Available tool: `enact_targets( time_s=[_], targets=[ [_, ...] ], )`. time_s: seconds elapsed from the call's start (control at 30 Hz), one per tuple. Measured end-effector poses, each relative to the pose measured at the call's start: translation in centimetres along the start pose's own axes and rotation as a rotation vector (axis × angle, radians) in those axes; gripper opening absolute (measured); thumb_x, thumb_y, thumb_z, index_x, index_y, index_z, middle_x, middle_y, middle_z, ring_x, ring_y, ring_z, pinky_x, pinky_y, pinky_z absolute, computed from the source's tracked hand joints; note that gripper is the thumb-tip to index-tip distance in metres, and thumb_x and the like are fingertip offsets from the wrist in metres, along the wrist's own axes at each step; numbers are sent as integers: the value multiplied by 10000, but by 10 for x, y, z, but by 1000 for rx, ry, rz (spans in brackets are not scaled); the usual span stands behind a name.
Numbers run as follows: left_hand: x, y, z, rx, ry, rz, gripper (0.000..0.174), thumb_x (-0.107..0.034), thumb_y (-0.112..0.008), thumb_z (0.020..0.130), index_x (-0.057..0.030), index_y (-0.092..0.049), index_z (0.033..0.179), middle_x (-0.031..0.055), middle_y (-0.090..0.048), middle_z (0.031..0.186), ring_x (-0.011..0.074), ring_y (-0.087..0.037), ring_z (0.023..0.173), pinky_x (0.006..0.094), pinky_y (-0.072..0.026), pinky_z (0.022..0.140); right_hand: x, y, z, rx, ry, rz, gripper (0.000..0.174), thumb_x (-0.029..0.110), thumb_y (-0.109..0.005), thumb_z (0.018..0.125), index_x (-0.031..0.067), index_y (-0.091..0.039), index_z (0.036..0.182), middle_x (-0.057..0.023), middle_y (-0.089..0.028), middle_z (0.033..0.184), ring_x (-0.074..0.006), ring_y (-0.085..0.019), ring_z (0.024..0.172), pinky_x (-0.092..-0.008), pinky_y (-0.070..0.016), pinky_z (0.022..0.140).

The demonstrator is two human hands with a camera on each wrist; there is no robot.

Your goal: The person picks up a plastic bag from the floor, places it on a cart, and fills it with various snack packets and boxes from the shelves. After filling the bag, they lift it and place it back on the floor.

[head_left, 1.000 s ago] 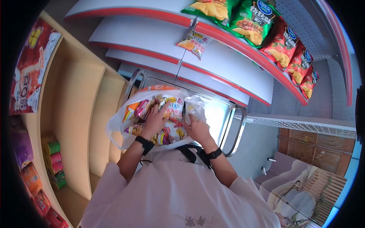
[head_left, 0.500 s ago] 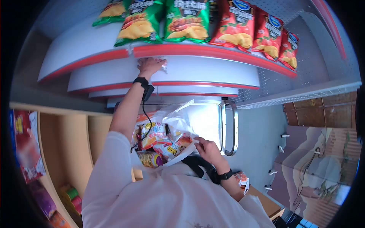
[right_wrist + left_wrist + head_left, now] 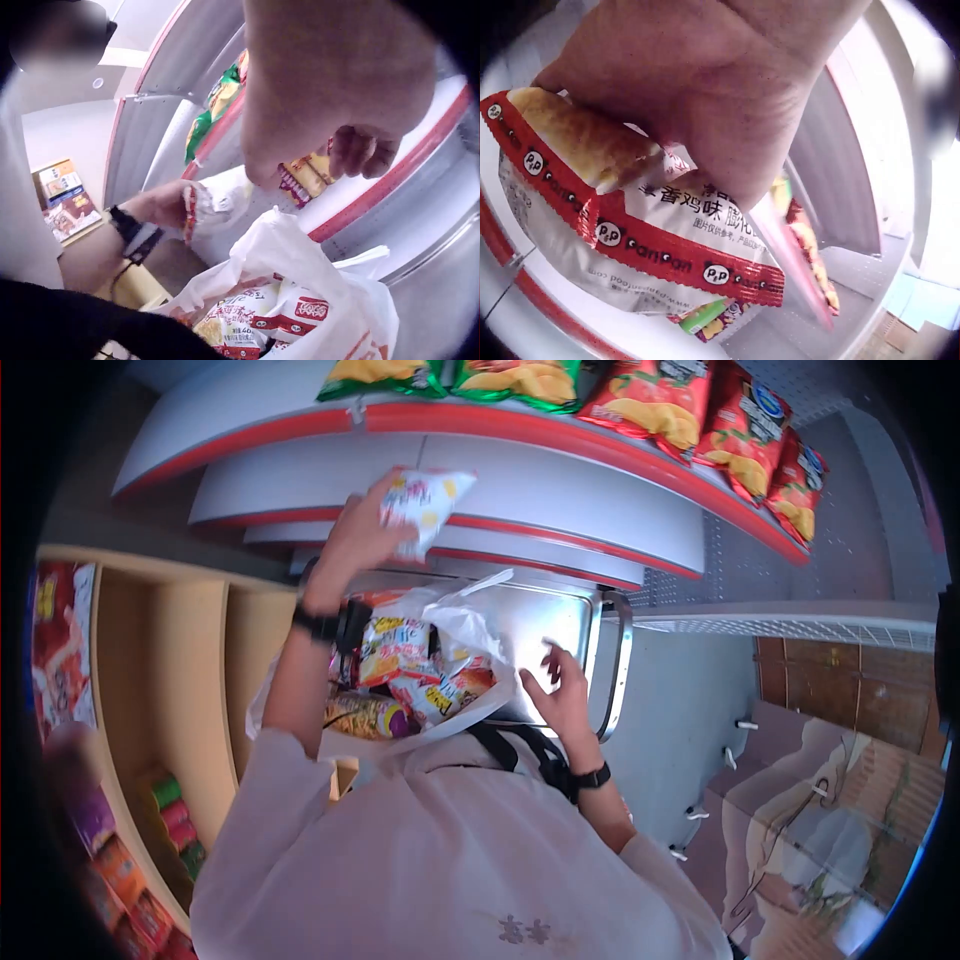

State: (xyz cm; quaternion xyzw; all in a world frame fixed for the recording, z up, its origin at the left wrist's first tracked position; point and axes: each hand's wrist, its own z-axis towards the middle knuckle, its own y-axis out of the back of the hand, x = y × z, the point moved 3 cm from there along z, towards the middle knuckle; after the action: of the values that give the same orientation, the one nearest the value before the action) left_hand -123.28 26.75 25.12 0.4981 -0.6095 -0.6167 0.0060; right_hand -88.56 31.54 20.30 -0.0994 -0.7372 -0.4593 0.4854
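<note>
My left hand grips a white snack bag with printed red bands, raised in front of the lower shelves. In the left wrist view, the fingers curl behind the snack bag and are partly hidden. Below it, a white plastic carrier bag gapes wide, full of several snack packets. Just right of its rim hovers my right hand, fingers loosely bent and nothing in them. The right wrist view has this right hand above the carrier bag.
Shelves with red edges curve across the back, green and red chip bags on the upper one. Under the carrier bag is a metal tray cart with a handle. Wooden shelving stands at left. Another packet lies on a shelf.
My left hand left the carrier bag, reached to the shelf and came back holding the snack bag; the shelf spot where a packet lay is bare. My right hand came off the carrier bag's rim.
</note>
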Motion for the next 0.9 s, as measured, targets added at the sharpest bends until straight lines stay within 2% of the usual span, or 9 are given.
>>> enact_targets(
  time_s=[0.1,0.2,0.23,0.37,0.43,0.6,0.7,0.8,0.9],
  targets=[
    [-6,6,-132,-132,-50,55,893,-203,-767,604,-265,-388,1411,230,-488,1154,397,-515,1100,432,-431,938,7,-24,41,161,209,-67,780,279,-810,640,-44,-434,1242,-207,-511,1068,-371,-507,1018,-395,-450,890],
    [12,-19,-208,-169,7,-67,927,-174,-782,577,-263,-388,1412,241,-453,1212,423,-472,1152,464,-405,967,1,-62,68,588,239,-363,437,315,-708,752,-42,-624,989,-233,-626,899,-383,-618,863,-432,-506,768],
    [30,-33,-224,-168,60,-45,927,-226,-780,598,-247,-363,1426,249,-441,1244,437,-456,1178,465,-407,970,-4,-73,75,574,315,-419,329,293,-647,808,-36,-663,808,-230,-636,748,-396,-629,725,-458,-517,672],
    [91,-89,-266,-151,418,170,913,-309,-770,627,-232,-349,1433,260,-430,1263,460,-432,1203,500,-402,967,-2,-81,85,493,384,-246,291,241,-625,829,-37,-651,744,-239,-614,691,-419,-610,676,-471,-509,637],
    [113,-96,-267,-311,556,37,892,-379,-752,648,-243,-348,1431,258,-426,1262,462,-459,1155,530,-416,926,11,-71,85,439,376,-121,278,210,-610,848,-36,-644,722,-252,-597,674,-425,-600,651,-476,-495,617],
    [98,-83,-236,-421,515,200,954,-425,-753,660,-265,-268,1466,259,-408,1248,428,-482,1066,518,-413,884,4,-59,68,402,349,-143,270,200,-605,861,-33,-647,731,-257,-594,673,-426,-595,635,-471,-480,590],
    [120,-119,-219,-240,589,452,1230,-521,-766,638,-233,64,1498,385,-166,1389,534,-318,1199,584,-268,996,-7,-59,57,402,247,-164,247,179,-606,856,-40,-643,747,-262,-597,686,-429,-597,653,-470,-485,602],
    [135,-127,-219,-163,596,389,1272,-564,-764,624,-192,86,1495,420,-87,1408,557,-268,1237,588,-228,1023,-3,-67,49,300,338,-41,236,171,-618,843,-50,-640,764,-270,-601,718,-433,-599,678,-462,-493,616],
    [136,-118,-229,-52,547,343,1307,-582,-767,610,-183,114,1488,430,-118,1392,569,-242,1256,600,-194,1036,6,-75,38,241,154,-123,286,223,-651,827,-61,-615,821,-273,-610,739,-421,-613,713,-441,-503,649]
  ],
)
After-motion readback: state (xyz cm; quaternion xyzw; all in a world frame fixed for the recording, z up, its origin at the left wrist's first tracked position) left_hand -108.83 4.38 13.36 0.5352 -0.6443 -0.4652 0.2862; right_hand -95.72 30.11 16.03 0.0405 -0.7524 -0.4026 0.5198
